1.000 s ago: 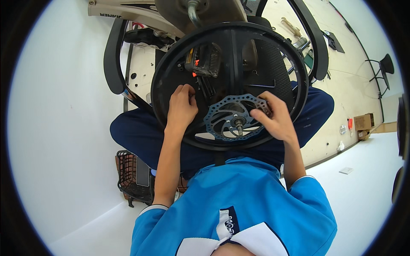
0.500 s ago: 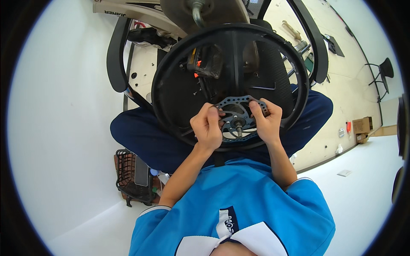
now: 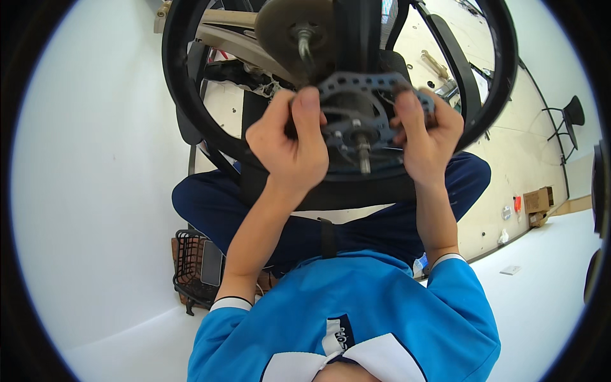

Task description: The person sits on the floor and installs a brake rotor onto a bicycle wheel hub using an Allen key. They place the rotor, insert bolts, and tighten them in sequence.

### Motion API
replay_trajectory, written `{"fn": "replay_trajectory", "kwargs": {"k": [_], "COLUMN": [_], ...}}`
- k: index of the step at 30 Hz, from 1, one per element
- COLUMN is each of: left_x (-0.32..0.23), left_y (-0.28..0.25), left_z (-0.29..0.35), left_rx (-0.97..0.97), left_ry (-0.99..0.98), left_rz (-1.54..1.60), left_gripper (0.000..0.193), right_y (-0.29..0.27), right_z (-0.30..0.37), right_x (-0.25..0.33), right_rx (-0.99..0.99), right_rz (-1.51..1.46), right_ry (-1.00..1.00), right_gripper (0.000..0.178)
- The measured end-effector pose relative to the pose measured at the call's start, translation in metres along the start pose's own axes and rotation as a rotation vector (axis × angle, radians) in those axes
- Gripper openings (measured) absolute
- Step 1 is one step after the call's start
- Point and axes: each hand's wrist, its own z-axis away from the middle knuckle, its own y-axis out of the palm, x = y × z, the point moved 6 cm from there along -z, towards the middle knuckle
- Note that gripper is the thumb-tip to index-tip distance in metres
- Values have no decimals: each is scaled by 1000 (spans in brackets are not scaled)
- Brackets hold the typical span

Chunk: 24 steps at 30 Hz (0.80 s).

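Observation:
Both of my hands grip a dark blue-grey brake disc (image 3: 347, 81) with a row of holes round its edge. It sits at the hub of a black spoked wheel (image 3: 503, 63), and a threaded axle (image 3: 364, 156) sticks out of the middle. My left hand (image 3: 291, 143) is closed on the disc's left side, thumb on top. On the opposite side my right hand (image 3: 429, 140) is closed in the same way. The wheel is raised above the seat, its far rim beyond the picture's upper edge. Motion blurs the disc, and the fingertips are partly hidden behind it.
A chair armrest (image 3: 453, 57) stands beside the wheel on the right. Behind the wheel are a round grey part with a bent bolt (image 3: 304, 41) and a pale frame (image 3: 238, 44). A black basket (image 3: 186, 258) lies at lower left, a cardboard box (image 3: 538, 200) at far right.
The wheel has come up off the chair seat, nearer to the camera and further forward. My hands have risen with it, still gripping the disc.

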Motion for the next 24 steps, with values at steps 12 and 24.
{"fn": "replay_trajectory", "kwargs": {"k": [12, 24], "left_x": [42, 42], "left_y": [44, 32], "left_z": [-52, -12], "left_rx": [79, 231], "left_ry": [109, 16], "left_rz": [-93, -90], "left_gripper": [37, 27], "right_y": [7, 2], "right_z": [-65, -35], "right_x": [-88, -90], "right_rx": [-36, 25], "right_rz": [-254, -164], "right_ry": [177, 127], "right_gripper": [42, 42]}}
